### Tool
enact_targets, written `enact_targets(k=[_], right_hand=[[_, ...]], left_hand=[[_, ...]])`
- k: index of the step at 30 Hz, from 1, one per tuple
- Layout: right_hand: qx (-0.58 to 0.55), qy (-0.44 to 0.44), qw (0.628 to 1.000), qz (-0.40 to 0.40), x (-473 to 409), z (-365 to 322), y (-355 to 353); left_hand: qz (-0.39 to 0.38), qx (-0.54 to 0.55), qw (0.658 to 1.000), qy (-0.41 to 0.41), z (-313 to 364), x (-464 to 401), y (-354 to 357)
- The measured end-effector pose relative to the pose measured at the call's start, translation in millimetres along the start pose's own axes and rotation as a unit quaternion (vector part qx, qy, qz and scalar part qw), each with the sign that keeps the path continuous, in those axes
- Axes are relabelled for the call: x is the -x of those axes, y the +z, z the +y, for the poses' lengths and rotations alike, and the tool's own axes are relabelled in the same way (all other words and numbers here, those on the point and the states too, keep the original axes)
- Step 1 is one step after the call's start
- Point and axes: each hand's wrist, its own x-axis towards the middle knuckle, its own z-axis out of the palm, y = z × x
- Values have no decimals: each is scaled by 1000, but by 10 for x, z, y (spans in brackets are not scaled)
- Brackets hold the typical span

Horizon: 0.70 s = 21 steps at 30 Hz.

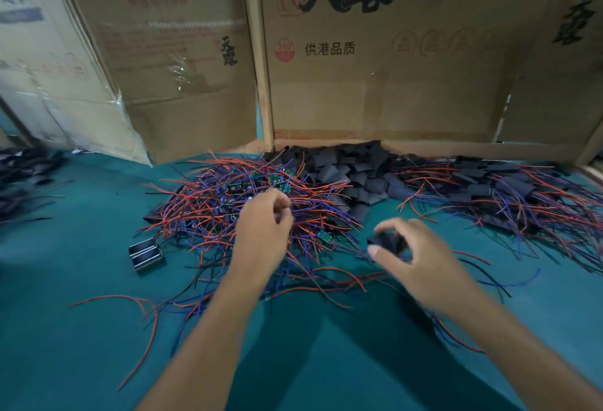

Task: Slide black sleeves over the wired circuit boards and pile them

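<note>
My right hand (408, 254) holds one black sleeve (386, 242) between thumb and curled fingers, just above the green table (81, 329), so its mouth is ready for a board. My left hand (264, 231) reaches into the tangle of wired circuit boards (248, 201); its fingers are bent as for picking, but whether they already pinch a wire I cannot tell. Behind this tangle lies the stock of empty sleeves (342, 169), against the cardboard wall (375, 84) that I think keeps them from sliding off. To the right is the pile of finished pieces (509, 192), near enough for dropping. A small black box (146, 254) sits left of the wires.
</note>
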Motion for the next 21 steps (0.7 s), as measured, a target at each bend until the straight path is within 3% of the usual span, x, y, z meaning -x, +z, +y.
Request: enact_targets(k=[5, 8, 13, 16, 18, 21], right_hand=[[110, -58, 988, -91, 273, -90, 153], [169, -65, 977, -113, 284, -141, 164], [262, -66, 946, -180, 307, -145, 150], [281, -80, 929, -227, 307, -143, 98], [284, -95, 925, -234, 309, -135, 71], [278, -113, 929, -217, 300, -138, 46]], left_hand=[[-41, -305, 952, 4, -446, -438, -387], [-119, -360, 925, -7, -699, -600, -564], [-212, -402, 887, 80, -823, -719, -639], [-187, -458, 858, 138, -771, -723, -712], [-144, -465, 857, 172, -669, -715, -805], [-62, -359, 910, 198, -380, -692, -964]])
